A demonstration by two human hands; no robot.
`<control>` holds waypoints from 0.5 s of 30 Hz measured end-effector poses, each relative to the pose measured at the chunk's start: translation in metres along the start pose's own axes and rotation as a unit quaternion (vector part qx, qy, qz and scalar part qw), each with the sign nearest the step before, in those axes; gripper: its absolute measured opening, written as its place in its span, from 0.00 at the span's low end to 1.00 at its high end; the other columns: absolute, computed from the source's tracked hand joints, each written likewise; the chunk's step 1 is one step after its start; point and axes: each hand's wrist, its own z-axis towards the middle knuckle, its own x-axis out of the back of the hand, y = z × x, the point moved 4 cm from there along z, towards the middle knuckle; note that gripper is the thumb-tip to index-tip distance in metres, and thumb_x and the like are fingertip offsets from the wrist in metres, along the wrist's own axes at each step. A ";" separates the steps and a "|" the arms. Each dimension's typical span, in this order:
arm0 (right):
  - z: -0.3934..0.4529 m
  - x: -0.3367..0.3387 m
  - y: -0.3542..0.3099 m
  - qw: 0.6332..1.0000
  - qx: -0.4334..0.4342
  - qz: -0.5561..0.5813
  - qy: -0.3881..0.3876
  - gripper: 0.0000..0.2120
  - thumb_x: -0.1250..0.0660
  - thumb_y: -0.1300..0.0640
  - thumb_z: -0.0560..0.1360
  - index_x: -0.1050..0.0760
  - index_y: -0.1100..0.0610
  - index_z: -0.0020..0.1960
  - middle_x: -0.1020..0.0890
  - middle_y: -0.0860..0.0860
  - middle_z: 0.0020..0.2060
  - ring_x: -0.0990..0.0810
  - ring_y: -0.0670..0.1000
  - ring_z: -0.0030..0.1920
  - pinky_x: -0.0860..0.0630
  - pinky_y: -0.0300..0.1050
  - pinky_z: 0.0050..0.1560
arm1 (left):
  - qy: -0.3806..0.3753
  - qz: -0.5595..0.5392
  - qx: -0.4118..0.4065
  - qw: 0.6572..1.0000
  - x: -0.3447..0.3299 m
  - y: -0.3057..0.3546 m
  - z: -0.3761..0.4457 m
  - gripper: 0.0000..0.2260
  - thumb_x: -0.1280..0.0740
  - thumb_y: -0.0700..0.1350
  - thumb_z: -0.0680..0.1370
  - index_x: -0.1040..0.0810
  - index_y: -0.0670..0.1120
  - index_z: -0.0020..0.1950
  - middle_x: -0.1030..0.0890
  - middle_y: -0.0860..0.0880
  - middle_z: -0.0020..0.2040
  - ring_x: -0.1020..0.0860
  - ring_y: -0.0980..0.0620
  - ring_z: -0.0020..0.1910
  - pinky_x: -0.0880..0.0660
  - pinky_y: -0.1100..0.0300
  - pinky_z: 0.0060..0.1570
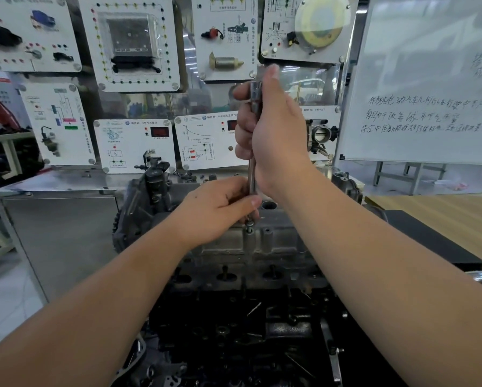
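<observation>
A grey metal engine block (262,247) stands in front of me with several holes and studs along its top. A long steel socket wrench (252,174) stands upright over a small bolt (249,226) on the block's top edge. My right hand (273,135) grips the upper part of the wrench, thumb up by its top end. My left hand (220,205) pinches the lower shaft just above the bolt.
Behind the engine stands a display wall of white training panels (135,43) with car parts and a throttle body (320,135). A whiteboard (429,79) with handwriting is at the right, a wooden table (443,219) beyond it. Dark engine parts (248,331) fill the foreground.
</observation>
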 end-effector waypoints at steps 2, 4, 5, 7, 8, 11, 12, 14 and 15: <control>-0.002 -0.001 0.000 0.999 0.044 -0.023 -0.009 0.15 0.44 0.43 0.85 0.29 0.53 0.48 0.34 0.42 0.25 0.41 0.45 0.25 0.41 0.38 0.24 | 0.010 0.005 0.006 1.000 0.000 0.001 0.000 0.13 0.37 0.59 0.77 0.20 0.55 0.53 0.14 0.61 0.44 0.16 0.60 0.44 0.20 0.48 0.56; -0.002 -0.001 0.000 0.994 0.089 -0.064 0.011 0.10 0.41 0.47 0.84 0.31 0.53 0.50 0.33 0.43 0.27 0.40 0.45 0.27 0.39 0.40 0.26 | 0.020 0.008 0.009 1.000 0.000 0.001 0.000 0.15 0.37 0.62 0.75 0.20 0.54 0.52 0.14 0.60 0.42 0.16 0.58 0.43 0.20 0.46 0.55; -0.003 0.000 -0.001 0.991 0.103 -0.080 0.025 0.09 0.41 0.49 0.84 0.31 0.53 0.49 0.32 0.45 0.28 0.39 0.46 0.27 0.39 0.41 0.27 | 0.027 0.014 0.008 1.000 0.000 0.002 0.001 0.17 0.37 0.63 0.74 0.21 0.53 0.52 0.15 0.59 0.41 0.17 0.57 0.42 0.20 0.45 0.54; -0.004 0.001 0.000 0.989 0.112 -0.092 0.041 0.12 0.43 0.49 0.85 0.28 0.53 0.47 0.32 0.48 0.29 0.38 0.47 0.28 0.39 0.41 0.27 | 0.038 0.032 0.009 0.999 0.001 0.004 0.001 0.21 0.38 0.67 0.72 0.21 0.52 0.52 0.17 0.56 0.39 0.20 0.54 0.39 0.21 0.43 0.52; -0.005 0.001 0.000 0.990 0.106 -0.087 0.039 0.14 0.44 0.49 0.86 0.27 0.53 0.45 0.31 0.48 0.29 0.37 0.47 0.27 0.39 0.41 0.27 | 0.040 0.039 0.010 0.998 0.001 0.004 0.001 0.24 0.38 0.68 0.71 0.21 0.51 0.53 0.18 0.55 0.39 0.21 0.54 0.39 0.21 0.42 0.52; -0.004 -0.003 0.003 0.997 0.056 -0.045 0.013 0.19 0.45 0.46 0.86 0.23 0.55 0.45 0.32 0.46 0.25 0.38 0.46 0.25 0.40 0.42 0.26 | 0.015 0.043 0.010 0.999 0.001 0.004 0.000 0.26 0.44 0.70 0.71 0.22 0.53 0.56 0.15 0.55 0.44 0.18 0.54 0.43 0.21 0.44 0.54; -0.003 -0.003 0.004 0.999 0.040 -0.033 0.007 0.20 0.46 0.46 0.86 0.23 0.56 0.45 0.33 0.46 0.25 0.39 0.46 0.25 0.41 0.41 0.26 | 0.008 0.036 0.010 0.999 0.000 0.003 -0.001 0.25 0.44 0.69 0.72 0.22 0.54 0.55 0.15 0.55 0.46 0.17 0.53 0.44 0.22 0.45 0.55; 0.000 -0.003 0.006 0.999 0.029 -0.024 -0.002 0.21 0.47 0.45 0.86 0.24 0.56 0.45 0.35 0.45 0.24 0.41 0.46 0.24 0.42 0.39 0.25 | 0.005 0.028 0.004 1.000 0.000 0.002 -0.001 0.19 0.43 0.66 0.75 0.22 0.54 0.53 0.15 0.59 0.46 0.17 0.54 0.45 0.22 0.45 0.56; 0.001 -0.002 0.006 0.999 0.033 -0.027 -0.003 0.21 0.47 0.44 0.86 0.25 0.56 0.45 0.35 0.44 0.24 0.40 0.45 0.24 0.42 0.38 0.25 | 0.008 0.028 0.002 1.000 0.000 0.001 -0.001 0.17 0.42 0.63 0.76 0.22 0.55 0.53 0.15 0.61 0.45 0.17 0.54 0.44 0.21 0.45 0.56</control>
